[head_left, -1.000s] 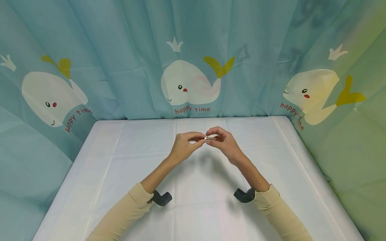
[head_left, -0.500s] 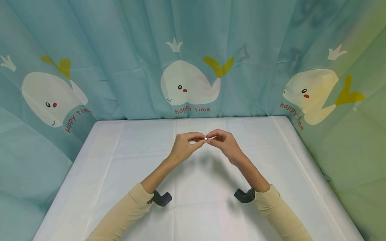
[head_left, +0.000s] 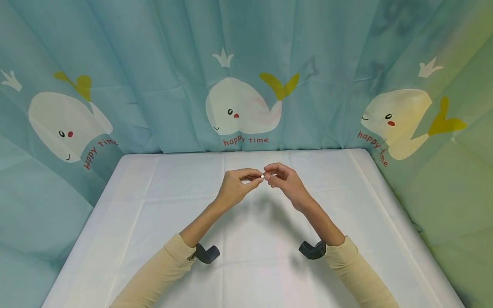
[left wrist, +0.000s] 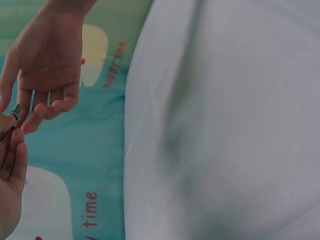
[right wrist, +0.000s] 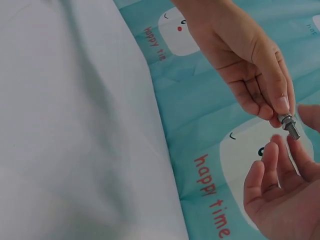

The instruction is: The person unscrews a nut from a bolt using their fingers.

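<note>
Right wrist view shows your left hand [right wrist: 250, 60] pinching the bolt [right wrist: 294, 132], threaded end toward your loosely parted, empty right hand [right wrist: 285, 197]; turning its nut [right wrist: 286, 121] seems the step, calling next for a light thumb-and-finger pinch.

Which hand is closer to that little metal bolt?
Left. The left hand pinches one end of the bolt; the right hand is beside the threaded end, thumb and fingers apart, any contact unclear.
</note>
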{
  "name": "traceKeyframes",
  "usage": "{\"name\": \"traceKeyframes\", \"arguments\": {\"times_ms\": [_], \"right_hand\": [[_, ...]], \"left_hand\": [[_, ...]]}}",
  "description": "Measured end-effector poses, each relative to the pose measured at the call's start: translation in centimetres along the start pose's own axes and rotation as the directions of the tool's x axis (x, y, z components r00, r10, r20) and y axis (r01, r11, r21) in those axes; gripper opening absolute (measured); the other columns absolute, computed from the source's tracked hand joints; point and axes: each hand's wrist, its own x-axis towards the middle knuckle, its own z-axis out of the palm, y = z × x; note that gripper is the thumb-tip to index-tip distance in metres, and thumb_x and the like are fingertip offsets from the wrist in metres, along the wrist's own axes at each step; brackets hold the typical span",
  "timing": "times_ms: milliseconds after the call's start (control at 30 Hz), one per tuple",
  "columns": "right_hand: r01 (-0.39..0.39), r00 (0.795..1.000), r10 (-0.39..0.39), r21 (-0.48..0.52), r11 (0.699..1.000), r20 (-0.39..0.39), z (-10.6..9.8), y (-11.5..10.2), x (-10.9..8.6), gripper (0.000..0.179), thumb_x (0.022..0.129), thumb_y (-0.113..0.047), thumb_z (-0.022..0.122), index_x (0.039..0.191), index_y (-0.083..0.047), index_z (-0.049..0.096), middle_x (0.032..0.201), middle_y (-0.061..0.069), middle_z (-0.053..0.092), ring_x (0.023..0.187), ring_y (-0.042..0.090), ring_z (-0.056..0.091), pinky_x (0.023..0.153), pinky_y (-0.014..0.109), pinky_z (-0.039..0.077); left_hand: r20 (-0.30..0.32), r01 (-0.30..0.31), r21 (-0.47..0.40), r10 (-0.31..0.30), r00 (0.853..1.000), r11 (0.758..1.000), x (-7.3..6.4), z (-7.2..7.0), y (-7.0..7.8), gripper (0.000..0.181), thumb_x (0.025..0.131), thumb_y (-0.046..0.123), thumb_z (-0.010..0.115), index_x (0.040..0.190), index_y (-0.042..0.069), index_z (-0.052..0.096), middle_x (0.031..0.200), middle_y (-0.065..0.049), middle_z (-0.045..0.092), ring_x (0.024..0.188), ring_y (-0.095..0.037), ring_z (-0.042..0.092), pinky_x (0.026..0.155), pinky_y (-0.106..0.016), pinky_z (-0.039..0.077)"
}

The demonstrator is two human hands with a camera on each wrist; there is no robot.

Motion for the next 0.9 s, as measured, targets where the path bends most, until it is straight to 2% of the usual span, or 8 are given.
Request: {"name": "traceKeyframes", "arguments": {"times_ms": [133,267,433,600,767,900], "right_hand": [[-0.040,0.999,0.039,-0.014,0.999,-0.017,0.02,0.04,-0.03,0.030,0.099,-0.022,0.063,0.114,0.004,0.065,0.100,0.004,0.067,0.089,0.021,0.059,0.087,0.040,0.052],[-0.024,1.000,0.024,-0.010,1.000,-0.015,-0.02,0.14,-0.04,0.025,0.099,-0.019,0.064,0.109,0.003,0.068,0.096,0.003,0.069,0.090,0.021,0.060,0.085,0.036,0.052],[0.010,1.000,-0.010,0.019,1.000,-0.011,-0.05,0.18,-0.08,0.023,0.096,-0.012,0.067,0.110,0.005,0.067,0.099,0.004,0.070,0.095,0.024,0.063,0.090,0.041,0.052],[0.041,0.999,-0.041,0.013,0.999,-0.001,-0.04,0.13,-0.14,0.022,0.093,-0.005,0.069,0.110,0.007,0.066,0.101,0.005,0.067,0.093,0.024,0.064,0.087,0.037,0.055],[0.055,0.998,-0.055,-0.002,0.998,0.001,0.00,-0.01,-0.22,0.021,0.091,-0.003,0.069,0.109,0.007,0.066,0.101,0.007,0.066,0.087,0.019,0.064,0.084,0.037,0.055],[0.064,0.998,-0.064,-0.004,0.998,0.014,-0.07,-0.08,-0.29,0.025,0.092,-0.005,0.069,0.115,0.005,0.063,0.109,0.009,0.064,0.085,0.019,0.063,0.082,0.031,0.054]], "left_hand": [[0.002,-0.004,-0.001,0.004,1.000,1.000,0.00,0.04,0.02,0.011,0.089,0.007,0.076,0.099,0.003,0.078,0.092,-0.004,0.075,0.081,-0.015,0.071,0.070,-0.032,0.059],[0.007,-0.006,0.004,0.006,1.000,1.000,-0.03,0.00,0.14,0.011,0.089,0.008,0.076,0.099,0.004,0.078,0.092,-0.003,0.075,0.081,-0.014,0.071,0.070,-0.031,0.059],[0.005,-0.002,0.011,0.002,1.000,1.000,-0.02,-0.05,0.31,0.011,0.089,0.007,0.076,0.099,0.003,0.078,0.094,-0.004,0.075,0.082,-0.014,0.071,0.072,-0.031,0.059],[0.007,-0.012,0.015,0.011,1.000,1.000,0.02,-0.04,0.27,0.010,0.089,0.005,0.076,0.098,0.002,0.078,0.093,-0.005,0.075,0.082,-0.015,0.071,0.074,-0.028,0.059],[0.010,-0.005,0.014,0.005,1.000,1.000,-0.03,-0.06,0.25,0.010,0.089,0.005,0.075,0.099,0.003,0.078,0.093,-0.004,0.075,0.082,-0.014,0.071,0.074,-0.030,0.059],[0.009,-0.004,0.013,0.004,1.000,1.000,-0.02,-0.02,0.27,0.010,0.089,0.005,0.075,0.099,0.002,0.078,0.093,-0.005,0.075,0.082,-0.015,0.071,0.073,-0.032,0.059]]}}
